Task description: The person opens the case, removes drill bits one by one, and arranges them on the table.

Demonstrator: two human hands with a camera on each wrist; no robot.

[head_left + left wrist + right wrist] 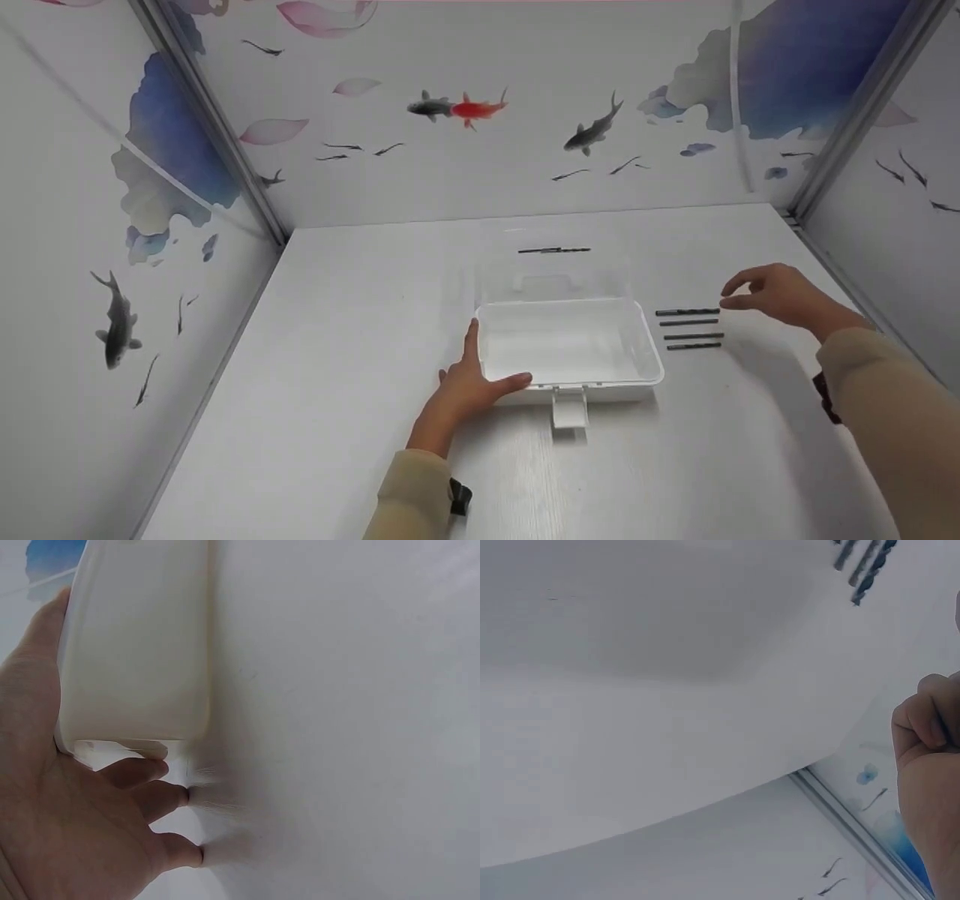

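Observation:
A white plastic box point(570, 390) stands on the table with its clear lid point(551, 281) swung back and its front latch point(570, 411) hanging down. Nothing shows inside it. My left hand point(465, 386) grips the front left corner, thumb over the front rim and fingers along the left side. Several dark drill bits point(691, 336) lie in a row right of the box, roughly parallel. My right hand point(780, 296) is at the right end of the rearmost bit point(688, 311), thumb and index finger slightly apart. Its other fingers point(930, 720) look curled in the right wrist view.
More dark drill bits point(555, 250) lie behind the box, near the lid. White panels with painted fish point(592, 131) enclose the table point(337, 360) at the back and sides. Metal posts point(247, 169) stand at the corners.

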